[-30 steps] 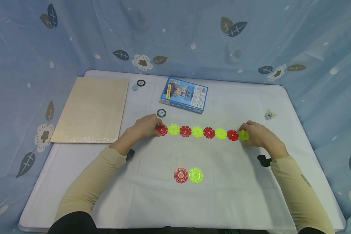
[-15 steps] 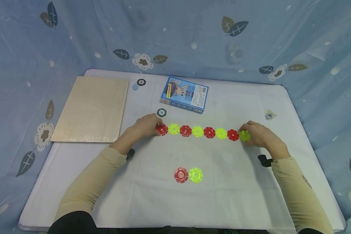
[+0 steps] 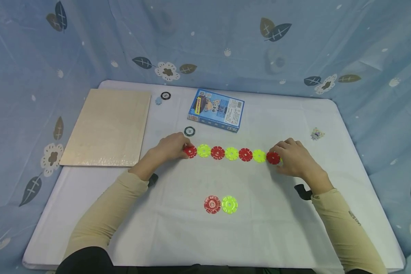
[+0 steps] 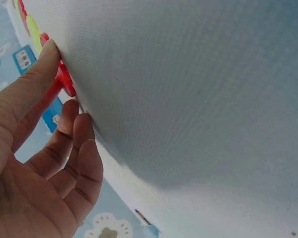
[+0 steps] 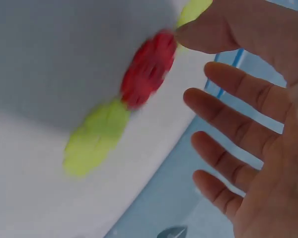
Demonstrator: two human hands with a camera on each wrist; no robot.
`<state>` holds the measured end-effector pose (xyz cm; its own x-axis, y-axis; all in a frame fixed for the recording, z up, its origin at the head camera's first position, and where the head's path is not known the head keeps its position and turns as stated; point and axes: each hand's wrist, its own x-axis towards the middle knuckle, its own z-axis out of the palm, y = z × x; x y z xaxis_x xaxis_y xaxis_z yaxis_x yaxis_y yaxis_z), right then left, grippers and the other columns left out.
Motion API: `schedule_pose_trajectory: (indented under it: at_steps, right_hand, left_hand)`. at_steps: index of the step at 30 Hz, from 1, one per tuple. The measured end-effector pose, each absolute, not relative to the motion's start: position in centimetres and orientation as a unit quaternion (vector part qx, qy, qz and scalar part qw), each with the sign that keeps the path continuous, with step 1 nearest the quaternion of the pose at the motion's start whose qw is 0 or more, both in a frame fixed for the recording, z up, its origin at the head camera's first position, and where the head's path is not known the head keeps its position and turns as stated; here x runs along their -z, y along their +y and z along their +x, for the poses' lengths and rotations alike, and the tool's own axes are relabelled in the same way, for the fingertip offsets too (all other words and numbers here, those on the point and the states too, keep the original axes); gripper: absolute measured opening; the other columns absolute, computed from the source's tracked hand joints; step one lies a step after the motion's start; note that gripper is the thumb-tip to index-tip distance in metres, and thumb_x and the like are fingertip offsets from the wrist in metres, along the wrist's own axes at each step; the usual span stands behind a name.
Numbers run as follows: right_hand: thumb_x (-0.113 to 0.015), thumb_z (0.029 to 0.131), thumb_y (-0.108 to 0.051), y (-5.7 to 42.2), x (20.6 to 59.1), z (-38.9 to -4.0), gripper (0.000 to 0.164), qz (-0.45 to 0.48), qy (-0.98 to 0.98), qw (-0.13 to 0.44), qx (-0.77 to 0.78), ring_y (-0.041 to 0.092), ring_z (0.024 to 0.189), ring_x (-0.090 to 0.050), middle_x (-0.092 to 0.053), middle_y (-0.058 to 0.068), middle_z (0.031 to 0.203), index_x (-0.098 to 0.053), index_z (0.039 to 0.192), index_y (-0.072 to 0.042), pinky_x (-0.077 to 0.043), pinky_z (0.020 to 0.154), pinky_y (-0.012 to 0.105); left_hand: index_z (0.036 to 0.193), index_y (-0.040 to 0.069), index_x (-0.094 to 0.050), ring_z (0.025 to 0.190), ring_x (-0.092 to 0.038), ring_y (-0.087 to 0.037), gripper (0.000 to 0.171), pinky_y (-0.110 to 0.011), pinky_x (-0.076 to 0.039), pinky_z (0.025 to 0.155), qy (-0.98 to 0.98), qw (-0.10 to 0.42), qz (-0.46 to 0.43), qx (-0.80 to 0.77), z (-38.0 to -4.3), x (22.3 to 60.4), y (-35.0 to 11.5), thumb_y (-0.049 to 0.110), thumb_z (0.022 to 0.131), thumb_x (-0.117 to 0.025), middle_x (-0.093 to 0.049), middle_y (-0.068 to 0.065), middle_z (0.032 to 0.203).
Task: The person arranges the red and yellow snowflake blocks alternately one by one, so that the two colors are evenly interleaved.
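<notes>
A row of slotted plastic snowflake discs, red and yellow-green by turns, spans the middle of the table. My left hand [image 3: 171, 147] pinches the red disc [image 4: 65, 79] at the row's left end between thumb and index finger. At the other end, my right hand [image 3: 296, 160] hovers by the last red disc [image 3: 273, 158], fingers spread and thumb apart. In the right wrist view that red disc [image 5: 149, 69] and the yellow-green end disc [image 5: 97, 139] lie blurred beside the fingers [image 5: 238, 109]. In the head view the hand mostly hides the end disc.
A red disc [image 3: 212, 204] and a yellow-green disc [image 3: 230, 204] lie side by side nearer the person. Behind the row are a blue box [image 3: 216, 110], a black round chip [image 3: 189, 131] and another chip [image 3: 166, 96]. A wooden board [image 3: 106, 129] lies at left.
My right hand has let go of the yellow-green end disc and shifted left over the last red disc, its fingers spreading. My left hand has stayed at the left end.
</notes>
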<state>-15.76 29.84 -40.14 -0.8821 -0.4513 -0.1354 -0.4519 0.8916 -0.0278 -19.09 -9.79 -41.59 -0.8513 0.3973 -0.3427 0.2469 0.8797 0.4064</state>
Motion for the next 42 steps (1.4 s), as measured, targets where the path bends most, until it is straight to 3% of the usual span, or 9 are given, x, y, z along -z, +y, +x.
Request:
schedule_pose_trajectory:
  at_steps: [9,15,19,29,42]
  right_hand:
    - [-0.078,0.071,-0.024,25.7,40.9,-14.1,0.045,-0.338,0.941,0.035,0.002,0.029,0.102,-0.055,-0.068,0.008,0.110,-0.067,0.113,-0.011,-0.047,0.088,0.045]
    - [-0.081,0.070,-0.032,22.9,41.3,-13.0,0.050,-0.394,0.919,0.033,0.007,0.027,0.104,-0.058,-0.067,0.006,0.112,-0.067,0.113,-0.012,-0.050,0.092,0.046]
    - [-0.081,0.070,-0.035,21.1,41.4,-12.4,0.052,-0.421,0.906,0.047,0.014,0.024,0.107,-0.059,-0.066,0.005,0.111,-0.066,0.115,-0.013,-0.050,0.096,0.044]
    - [-0.075,0.074,-0.047,16.4,41.8,-10.1,0.054,-0.505,0.857,0.095,0.021,0.017,0.102,-0.058,-0.063,-0.001,0.115,-0.061,0.120,-0.021,-0.049,0.091,0.036]
    - [-0.078,0.073,-0.047,12.4,41.8,-7.8,0.054,-0.561,0.814,0.141,-0.050,0.014,0.103,-0.056,-0.058,-0.003,0.119,-0.060,0.119,-0.025,-0.049,0.091,0.030]
  left_hand:
    - [0.122,0.009,-0.067,0.098,-0.061,-0.022,0.044,-0.038,-0.052,0.087,0.946,0.213,0.173,-0.174,-19.0,41.4,-9.8,0.018,0.081,-0.078,-0.068,-0.009,0.110]
    - [0.122,0.009,-0.067,0.098,-0.061,-0.022,0.044,-0.038,-0.052,0.086,0.946,0.213,0.173,-0.171,-19.0,41.5,-9.8,0.019,0.081,-0.078,-0.067,-0.009,0.110]
    - [0.123,0.010,-0.066,0.099,-0.060,-0.022,0.044,-0.039,-0.052,0.086,0.947,0.211,0.171,-0.169,-19.1,41.6,-9.8,0.019,0.081,-0.077,-0.067,-0.008,0.111]
    - [0.123,0.010,-0.066,0.097,-0.059,-0.022,0.044,-0.039,-0.051,0.084,0.947,0.211,0.175,-0.166,-19.1,41.7,-9.9,0.020,0.082,-0.077,-0.066,-0.008,0.109]
    - [0.124,0.010,-0.066,0.096,-0.059,-0.022,0.044,-0.038,-0.050,0.084,0.948,0.210,0.168,-0.167,-19.0,41.5,-9.9,0.021,0.082,-0.077,-0.066,-0.007,0.109]
